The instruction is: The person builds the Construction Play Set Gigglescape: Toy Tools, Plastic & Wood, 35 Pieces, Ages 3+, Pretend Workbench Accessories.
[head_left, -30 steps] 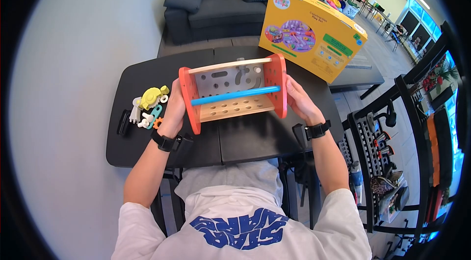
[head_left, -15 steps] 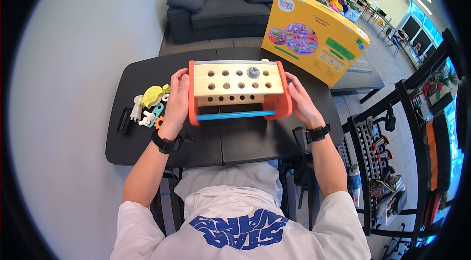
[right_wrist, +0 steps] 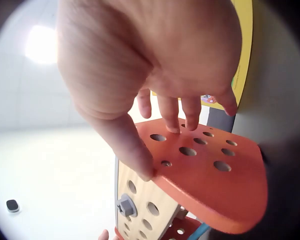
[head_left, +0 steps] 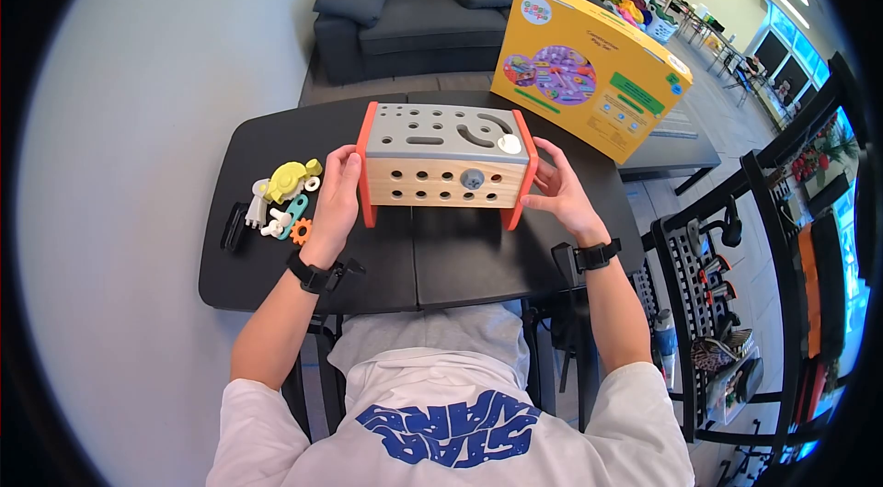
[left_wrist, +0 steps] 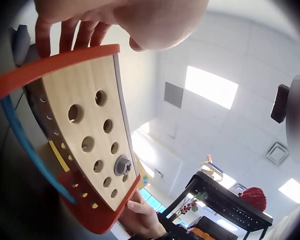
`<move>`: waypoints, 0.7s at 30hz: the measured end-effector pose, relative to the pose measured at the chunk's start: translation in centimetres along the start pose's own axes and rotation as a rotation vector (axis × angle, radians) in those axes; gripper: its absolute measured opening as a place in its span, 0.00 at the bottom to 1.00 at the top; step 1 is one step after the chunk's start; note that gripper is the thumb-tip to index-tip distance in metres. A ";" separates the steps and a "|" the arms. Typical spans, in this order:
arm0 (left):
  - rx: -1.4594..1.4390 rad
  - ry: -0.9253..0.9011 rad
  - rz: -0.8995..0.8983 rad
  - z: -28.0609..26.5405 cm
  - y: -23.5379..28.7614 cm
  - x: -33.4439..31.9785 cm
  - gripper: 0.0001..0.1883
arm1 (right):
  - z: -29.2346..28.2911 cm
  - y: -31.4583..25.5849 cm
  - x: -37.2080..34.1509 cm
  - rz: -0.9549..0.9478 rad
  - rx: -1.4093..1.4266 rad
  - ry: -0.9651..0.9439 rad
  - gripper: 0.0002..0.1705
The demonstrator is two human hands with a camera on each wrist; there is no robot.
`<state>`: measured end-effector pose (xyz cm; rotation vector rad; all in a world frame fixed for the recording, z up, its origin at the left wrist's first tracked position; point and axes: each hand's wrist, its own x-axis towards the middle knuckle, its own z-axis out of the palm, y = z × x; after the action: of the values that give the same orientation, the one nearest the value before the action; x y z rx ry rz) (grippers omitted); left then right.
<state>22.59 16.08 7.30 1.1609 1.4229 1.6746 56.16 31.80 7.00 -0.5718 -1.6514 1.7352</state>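
Over the black worktop (head_left: 469,275), toward its far edge, fingers of the left hand (head_left: 336,204) and right hand (head_left: 566,199) grip opposite red ends of the toy workbench (head_left: 446,139). Loose toy parts (head_left: 291,178) lie near the left edge. Beyond the far edge are a yellow box (head_left: 589,64) and grey sofa (head_left: 423,22).

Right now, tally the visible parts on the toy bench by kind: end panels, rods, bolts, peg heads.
Red end panels: 2
Blue rod: 1
Grey bolt: 1
White peg head: 1
Total: 5
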 end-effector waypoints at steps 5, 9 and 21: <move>0.117 -0.058 0.003 -0.9 -1.2 0.1 0.21 | 0.0 1.0 0.1 -0.026 -0.107 0.044 0.59; 0.116 -0.103 -0.047 -2.1 -1.4 0.0 0.19 | -0.2 1.2 0.2 -0.046 -0.204 0.064 0.54; 0.891 -0.189 -0.076 -14.3 1.2 1.1 0.13 | 8.0 -2.0 1.3 -0.764 -0.976 0.445 0.17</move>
<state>9.22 11.00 8.38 1.6284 2.1221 0.8146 49.96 27.15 10.00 -0.5653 -1.9340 0.1797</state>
